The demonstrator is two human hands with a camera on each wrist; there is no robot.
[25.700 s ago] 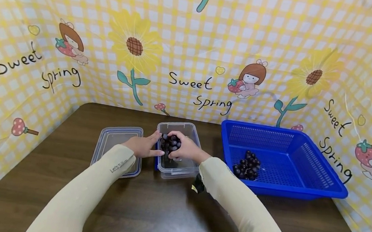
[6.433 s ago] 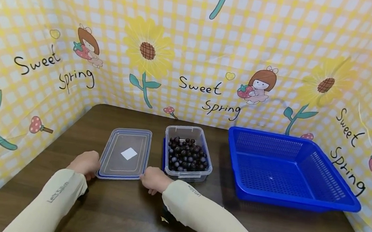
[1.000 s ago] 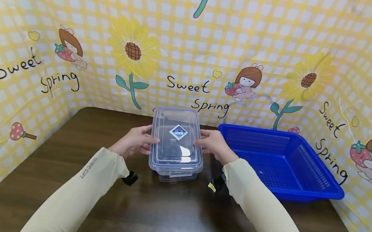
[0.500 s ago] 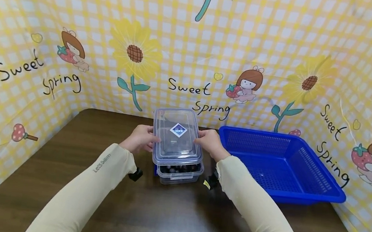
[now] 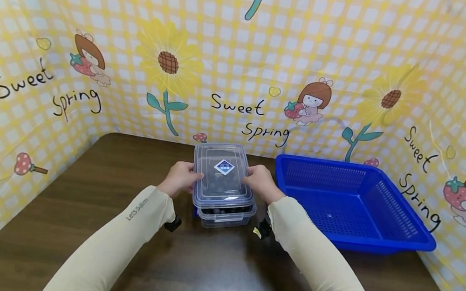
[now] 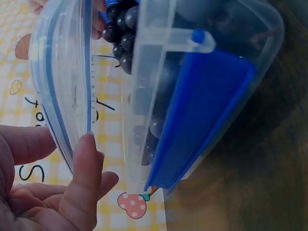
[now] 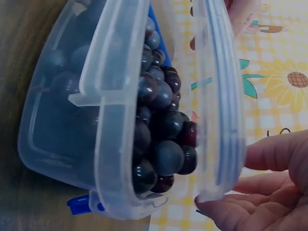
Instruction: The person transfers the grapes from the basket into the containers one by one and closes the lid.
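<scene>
A clear plastic lid (image 5: 212,181) with a blue seal and a diamond-shaped label hovers just over a clear food container (image 5: 226,220). My left hand (image 5: 179,177) pinches the lid's left edge between thumb and fingers. On the opposite edge, my right hand (image 5: 262,182) pinches it the same way. Dark grapes (image 7: 166,120) fill the container and rise above its rim in the right wrist view. A gap separates lid and rim in both wrist views. The container's blue side latch (image 6: 207,110) hangs down, unfastened, in the left wrist view.
A blue slotted plastic basket (image 5: 375,246) stands to the right of the container, close to my right forearm. The brown wooden table (image 5: 204,264) extends in front and to the left. A yellow checked cloth (image 5: 242,48) walls off the back and sides.
Grapes once in the basket are gone from it; the container is full. The lid came from the table at left to above the container. Within the last second it tilted slightly, opening a front gap.
</scene>
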